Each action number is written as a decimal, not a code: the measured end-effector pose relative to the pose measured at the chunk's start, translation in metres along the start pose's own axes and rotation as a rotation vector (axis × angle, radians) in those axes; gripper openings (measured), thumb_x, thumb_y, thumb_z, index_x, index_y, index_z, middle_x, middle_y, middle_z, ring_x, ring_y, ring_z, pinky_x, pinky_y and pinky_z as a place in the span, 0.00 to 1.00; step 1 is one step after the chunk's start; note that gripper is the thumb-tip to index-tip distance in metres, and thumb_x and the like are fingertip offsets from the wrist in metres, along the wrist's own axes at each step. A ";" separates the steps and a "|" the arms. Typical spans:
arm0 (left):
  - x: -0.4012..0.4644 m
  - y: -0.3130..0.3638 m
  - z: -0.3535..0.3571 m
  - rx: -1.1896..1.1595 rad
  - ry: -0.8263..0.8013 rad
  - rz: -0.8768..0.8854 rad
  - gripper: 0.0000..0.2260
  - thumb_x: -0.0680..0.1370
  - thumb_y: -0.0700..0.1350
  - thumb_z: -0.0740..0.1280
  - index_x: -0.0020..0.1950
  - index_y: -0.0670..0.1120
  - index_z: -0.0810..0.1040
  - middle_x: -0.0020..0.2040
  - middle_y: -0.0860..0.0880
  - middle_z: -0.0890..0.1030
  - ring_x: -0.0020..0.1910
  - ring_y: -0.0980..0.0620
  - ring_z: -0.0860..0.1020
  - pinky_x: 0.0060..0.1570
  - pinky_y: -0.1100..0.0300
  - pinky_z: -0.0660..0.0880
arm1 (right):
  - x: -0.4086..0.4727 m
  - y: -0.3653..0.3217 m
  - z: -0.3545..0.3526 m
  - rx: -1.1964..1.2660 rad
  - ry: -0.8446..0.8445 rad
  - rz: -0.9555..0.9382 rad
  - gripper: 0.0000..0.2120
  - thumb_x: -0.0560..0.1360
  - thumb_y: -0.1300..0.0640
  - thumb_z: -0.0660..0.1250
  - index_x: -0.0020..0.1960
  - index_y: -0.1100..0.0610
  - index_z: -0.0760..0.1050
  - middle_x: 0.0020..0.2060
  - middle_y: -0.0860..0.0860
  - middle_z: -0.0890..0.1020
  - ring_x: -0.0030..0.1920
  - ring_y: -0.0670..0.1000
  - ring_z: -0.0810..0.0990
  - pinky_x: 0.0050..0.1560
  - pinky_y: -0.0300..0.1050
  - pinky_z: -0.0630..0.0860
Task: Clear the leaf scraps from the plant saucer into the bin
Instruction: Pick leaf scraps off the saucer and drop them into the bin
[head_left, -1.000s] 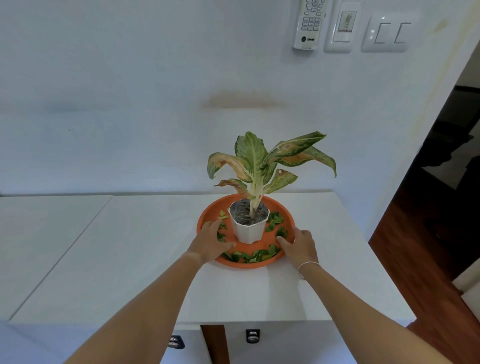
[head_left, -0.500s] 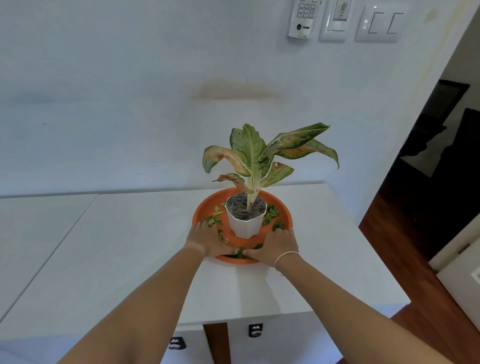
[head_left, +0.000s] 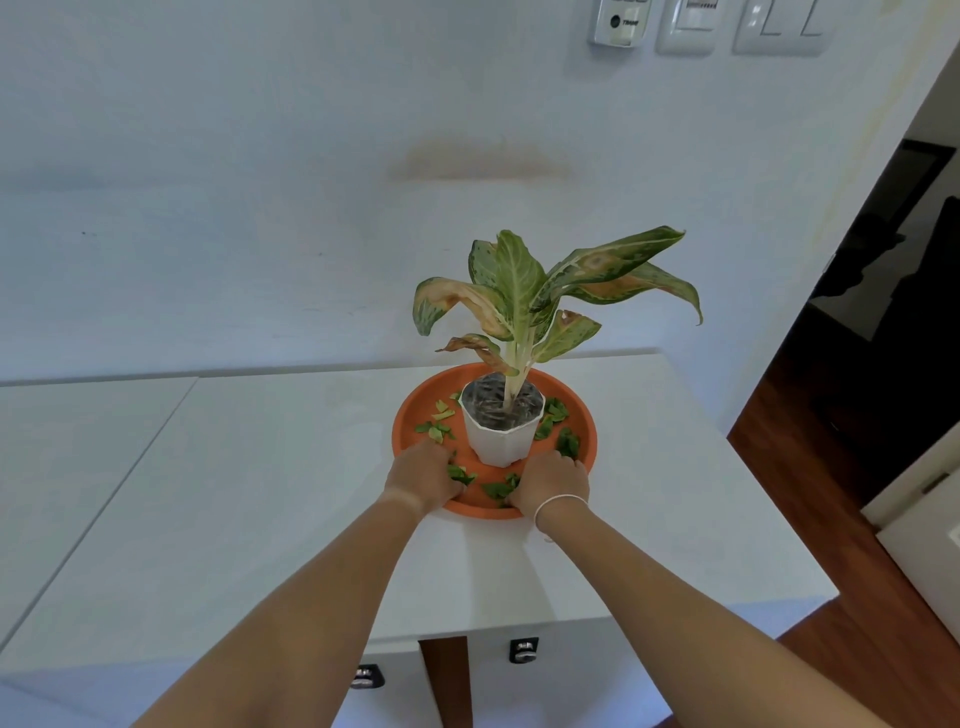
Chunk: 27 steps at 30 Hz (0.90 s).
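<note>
An orange plant saucer (head_left: 583, 415) sits on the white table (head_left: 260, 493) near its right end. A white pot (head_left: 500, 441) with a leafy plant (head_left: 514, 283) stands in its middle. Green leaf scraps (head_left: 436, 428) lie around the pot, with more on the right (head_left: 566, 442) and at the front (head_left: 497, 489). My left hand (head_left: 422, 475) and my right hand (head_left: 551, 482) lie palm-down on the saucer's near part, either side of the pot, fingers curled over scraps. The fingertips are hidden. No bin is in view.
The table's right edge drops to a wooden floor (head_left: 857, 545), and a dark doorway (head_left: 893, 291) opens beyond. A white wall stands directly behind the plant, with a remote holder (head_left: 618, 21) and switches (head_left: 779, 26) high up. A second white tabletop (head_left: 67, 441) adjoins on the left.
Both hands slid from the saucer's sides to its near front, then parted a little. Scraps at the front got covered, and a few now show between the hands. The view tilted down and closer.
</note>
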<state>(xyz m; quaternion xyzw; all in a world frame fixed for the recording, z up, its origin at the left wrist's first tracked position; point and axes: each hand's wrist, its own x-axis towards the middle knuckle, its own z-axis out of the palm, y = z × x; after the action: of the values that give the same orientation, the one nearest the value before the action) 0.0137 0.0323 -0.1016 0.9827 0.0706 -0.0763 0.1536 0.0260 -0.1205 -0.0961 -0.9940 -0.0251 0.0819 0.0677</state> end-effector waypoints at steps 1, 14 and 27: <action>0.000 0.000 0.001 -0.020 0.001 0.006 0.11 0.74 0.48 0.69 0.53 0.46 0.81 0.52 0.47 0.82 0.50 0.47 0.80 0.51 0.57 0.76 | -0.001 -0.001 0.000 0.006 0.001 -0.018 0.14 0.76 0.54 0.63 0.60 0.56 0.75 0.55 0.54 0.81 0.56 0.55 0.79 0.61 0.47 0.74; 0.002 0.002 0.012 -0.154 0.001 0.017 0.10 0.75 0.39 0.63 0.49 0.47 0.82 0.47 0.48 0.84 0.44 0.47 0.82 0.49 0.52 0.81 | 0.005 0.003 0.001 0.205 -0.117 -0.184 0.15 0.76 0.64 0.61 0.59 0.54 0.80 0.58 0.53 0.79 0.53 0.54 0.78 0.56 0.45 0.78; -0.010 0.013 0.004 -0.511 0.035 -0.032 0.16 0.77 0.33 0.55 0.40 0.44 0.81 0.39 0.51 0.80 0.35 0.57 0.76 0.32 0.71 0.72 | 0.001 0.012 -0.005 0.453 -0.151 -0.122 0.15 0.75 0.69 0.57 0.51 0.62 0.82 0.54 0.56 0.82 0.55 0.56 0.79 0.59 0.44 0.75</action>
<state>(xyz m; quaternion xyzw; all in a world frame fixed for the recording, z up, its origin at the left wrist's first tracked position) 0.0061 0.0175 -0.0994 0.9118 0.1060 -0.0412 0.3945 0.0279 -0.1333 -0.0929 -0.9412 -0.0712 0.1554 0.2914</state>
